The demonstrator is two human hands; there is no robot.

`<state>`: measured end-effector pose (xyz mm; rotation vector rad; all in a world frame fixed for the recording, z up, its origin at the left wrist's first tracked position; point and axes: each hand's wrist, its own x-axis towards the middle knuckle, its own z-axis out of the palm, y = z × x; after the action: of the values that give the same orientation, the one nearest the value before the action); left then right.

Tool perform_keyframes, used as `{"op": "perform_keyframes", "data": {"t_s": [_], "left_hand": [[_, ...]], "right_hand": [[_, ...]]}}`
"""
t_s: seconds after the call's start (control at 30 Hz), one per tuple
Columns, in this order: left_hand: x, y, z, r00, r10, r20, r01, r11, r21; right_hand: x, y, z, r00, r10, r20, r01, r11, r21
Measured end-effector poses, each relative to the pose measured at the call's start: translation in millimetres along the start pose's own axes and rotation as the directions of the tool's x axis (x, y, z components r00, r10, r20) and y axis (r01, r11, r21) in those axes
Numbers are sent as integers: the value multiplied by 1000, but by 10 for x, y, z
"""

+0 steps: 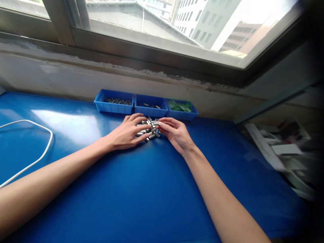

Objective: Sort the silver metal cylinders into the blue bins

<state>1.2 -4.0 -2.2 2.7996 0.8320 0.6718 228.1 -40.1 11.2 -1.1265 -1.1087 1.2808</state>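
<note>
A loose pile of short, silvery metal pieces with dark ends (pixel 151 135) lies on the blue tabletop (pixel 141 189), in front of the bins. Over its left side rests my left hand (pixel 129 131), palm down, its fingers spread and touching the pieces. My right hand (pixel 176 132) is at the pile's right edge, thumb and fingertips pinched together on one small metal piece (pixel 156 123). Part of the pile is hidden under the left fingers.
Three blue bins stand in a row behind the pile: one with small metal parts (pixel 117 101), one with a few pieces (pixel 152 105), one with green plastic bags (pixel 180 106). A white cable (pixel 48 145) curves at left. Beyond is a window (pixel 157 44); clutter sits at right.
</note>
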Motion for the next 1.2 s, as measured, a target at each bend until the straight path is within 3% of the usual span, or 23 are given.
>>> {"op": "perform_keyframes", "data": {"t_s": [0.13, 0.27, 0.43, 0.6, 0.7, 0.9, 1.2], "left_hand": [[-2, -10, 4, 1000, -3, 3, 3, 1000, -12], [-8, -16, 7, 1000, -22, -19, 21, 999, -37], [-13, -36, 24, 997, -13, -77, 4, 994, -108], [-10, -79, 45, 985, -28, -169, -13, 972, -235], [-5, -74, 20, 978, -5, -208, -57, 955, -292], [-26, -62, -23, 974, 103, -200, -166, 928, -332], [-10, -56, -32, 964, 118, -237, -192, 927, -321]], "right_hand": [[187, -70, 30, 988, -111, -111, 109, 994, -25], [446, -145, 63, 944, -279, -173, 253, 954, -158], [447, -75, 109, 866, -492, -90, 423, 817, -393], [257, 89, 130, 752, -643, 145, 558, 504, -659], [226, 148, 163, 713, -660, 238, 607, 410, -680], [225, 197, 211, 705, -671, 228, 613, 415, -672], [224, 216, 205, 734, -661, 156, 596, 517, -614]]}}
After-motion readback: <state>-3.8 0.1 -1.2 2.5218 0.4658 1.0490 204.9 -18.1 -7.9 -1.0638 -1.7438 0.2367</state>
